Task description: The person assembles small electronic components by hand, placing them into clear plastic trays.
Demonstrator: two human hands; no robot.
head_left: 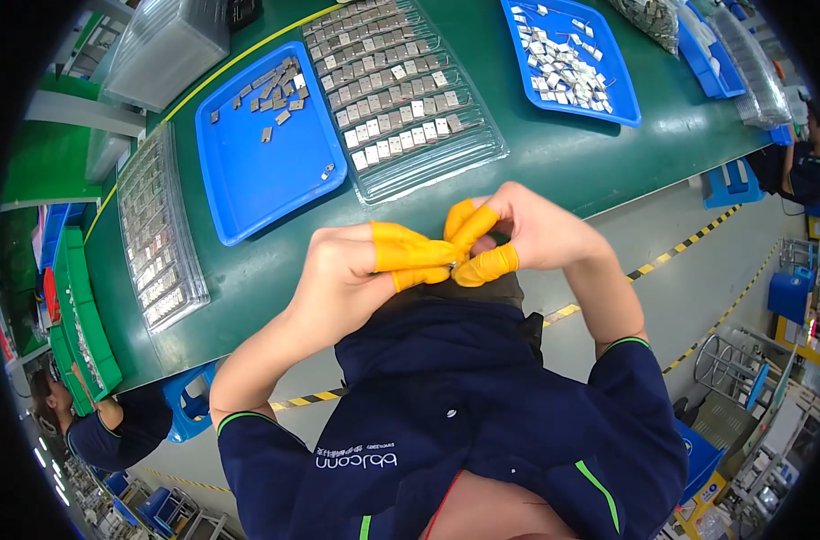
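In front of my chest, just off the near edge of the green table, my two hands meet fingertip to fingertip. Yellow finger cots cover several fingers on each. My left hand (356, 261) is closed in a pinch, and my right hand (509, 238) is closed against it from the other side. A tiny shiny bit shows between the tips; the fingers hide the rest, so its kind cannot be made out. Nearest on the table are a blue tray (257, 189) with loose small grey blocks (279, 90) and a clear plastic tray (428, 180) with rows of grey and white blocks.
Another blue tray (581, 109) at the far right holds many small white blocks (567, 76). A second filled clear tray (158, 234) lies at left, near a green bin (99, 346). Stacked clear trays (171, 54) stand far left. Other people sit at both table ends.
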